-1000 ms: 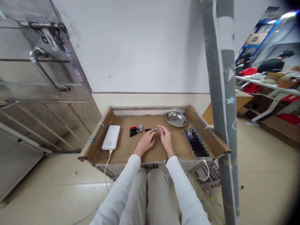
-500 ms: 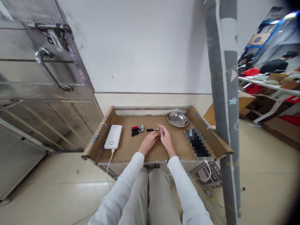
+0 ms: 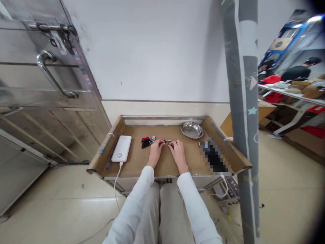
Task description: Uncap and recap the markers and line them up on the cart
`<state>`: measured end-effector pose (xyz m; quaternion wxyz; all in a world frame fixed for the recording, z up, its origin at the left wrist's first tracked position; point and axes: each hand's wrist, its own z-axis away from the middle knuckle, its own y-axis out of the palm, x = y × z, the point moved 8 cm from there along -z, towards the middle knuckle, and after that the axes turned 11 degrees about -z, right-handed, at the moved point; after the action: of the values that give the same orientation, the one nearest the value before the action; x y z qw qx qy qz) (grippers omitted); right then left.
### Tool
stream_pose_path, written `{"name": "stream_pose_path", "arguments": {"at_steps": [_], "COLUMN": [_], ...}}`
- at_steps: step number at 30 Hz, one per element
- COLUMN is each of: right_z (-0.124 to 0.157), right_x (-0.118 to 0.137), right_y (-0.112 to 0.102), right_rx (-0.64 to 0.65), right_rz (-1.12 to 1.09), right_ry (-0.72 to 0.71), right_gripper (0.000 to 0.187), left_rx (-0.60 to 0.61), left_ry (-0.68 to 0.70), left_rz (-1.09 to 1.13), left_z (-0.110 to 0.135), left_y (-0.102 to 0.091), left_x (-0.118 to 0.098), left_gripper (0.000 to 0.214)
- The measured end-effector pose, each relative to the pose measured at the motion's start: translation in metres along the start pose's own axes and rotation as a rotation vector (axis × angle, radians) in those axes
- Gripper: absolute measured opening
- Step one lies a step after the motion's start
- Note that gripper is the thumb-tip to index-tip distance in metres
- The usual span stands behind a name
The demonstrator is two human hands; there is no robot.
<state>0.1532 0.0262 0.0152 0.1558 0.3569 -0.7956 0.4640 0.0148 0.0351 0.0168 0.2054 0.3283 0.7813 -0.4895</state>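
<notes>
My left hand (image 3: 156, 149) is closed in a pinch just right of the pen pile, on something too small to make out. A short way off, my right hand (image 3: 178, 151) has its thumb and fingers closed on a small dark pen part (image 3: 172, 146), mostly covered by the fingers. Just beyond the fingertips lies a black pen (image 3: 168, 140) with a silvery end; my left hand hides part of it. Several red and black pens (image 3: 146, 144) lie side by side, close to my left hand.
Brown cardboard (image 3: 137, 166) lines the tray-like table. A white power bank (image 3: 122, 149) with a cable lies left, a round metal dish (image 3: 192, 130) back right, a pixelated phone-like object (image 3: 214, 156) right. A grey wrapped pole (image 3: 243, 101) stands beside the table. Another person (image 3: 297, 72) is farther right.
My hands, close together before, have moved apart. The left went left and up toward the pens, and now covers part of the black pen. A dark piece now shows at my right fingertips.
</notes>
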Motion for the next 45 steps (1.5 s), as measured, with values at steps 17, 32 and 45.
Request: {"name": "stream_pose_path", "arguments": {"at_steps": [17, 32, 45], "right_z": [-0.009, -0.004, 0.013], "right_x": [0.009, 0.001, -0.01], "right_y": [0.005, 0.002, 0.029], "right_rx": [0.037, 0.013, 0.21], "right_rz": [0.018, -0.514, -1.348], "right_ry": [-0.034, 0.126, 0.599], "right_gripper": [0.021, 0.032, 0.038], "left_rx": [-0.196, -0.119, -0.041], "left_ry": [-0.044, -0.111, -0.041], "left_rz": [-0.459, -0.462, 0.217], "left_z": [0.006, 0.049, 0.008], "left_y": [-0.019, -0.064, -0.044], "left_x": [-0.008, 0.021, -0.038], "left_gripper": [0.016, 0.016, 0.021]}}
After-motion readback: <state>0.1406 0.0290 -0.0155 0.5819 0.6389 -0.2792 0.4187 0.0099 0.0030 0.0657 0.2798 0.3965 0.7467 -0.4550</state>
